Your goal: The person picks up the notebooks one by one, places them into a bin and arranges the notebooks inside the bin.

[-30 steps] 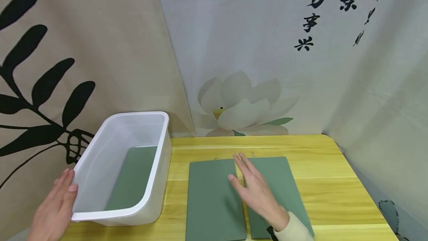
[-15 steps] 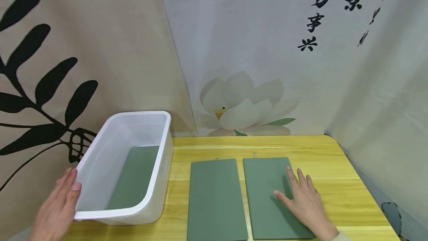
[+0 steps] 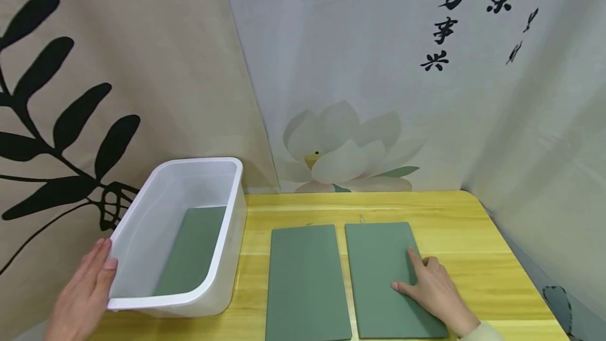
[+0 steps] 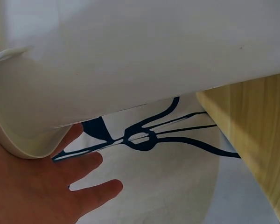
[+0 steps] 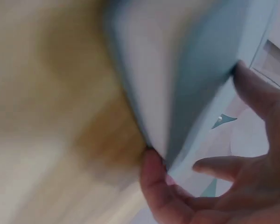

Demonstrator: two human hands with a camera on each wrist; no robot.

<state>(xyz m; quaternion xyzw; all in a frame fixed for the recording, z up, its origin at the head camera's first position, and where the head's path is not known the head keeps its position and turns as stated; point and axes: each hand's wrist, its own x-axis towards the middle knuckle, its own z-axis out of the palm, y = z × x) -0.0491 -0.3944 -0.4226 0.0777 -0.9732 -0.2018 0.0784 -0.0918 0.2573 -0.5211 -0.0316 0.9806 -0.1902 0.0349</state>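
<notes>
My left hand [image 3: 82, 293] rests against the near left corner of a white plastic tub [image 3: 227, 272]. In the left wrist view its straight, spread fingers [image 4: 100, 191] lie beside the tub's rim. On the table, my right hand [image 3: 437, 291] grips the right edge of the right-hand green notebook [image 3: 379, 272]. Its thumb and index finger lie on the cover while the other fingers curl at the edge. White pages show between the covers of this notebook [image 5: 205, 79] in the right wrist view. A second green notebook [image 3: 307, 283] lies just left of it.
Inside the tub lies another flat green item [image 3: 194, 251]. The wooden table [image 3: 483, 267] ends at a rounded far right corner. Printed cloth [image 3: 360, 67] hangs behind and on both sides.
My right hand has moved right, from over the gap between the notebooks to the right notebook's edge, where its outer fingers have curled. My left hand has stayed at the tub.
</notes>
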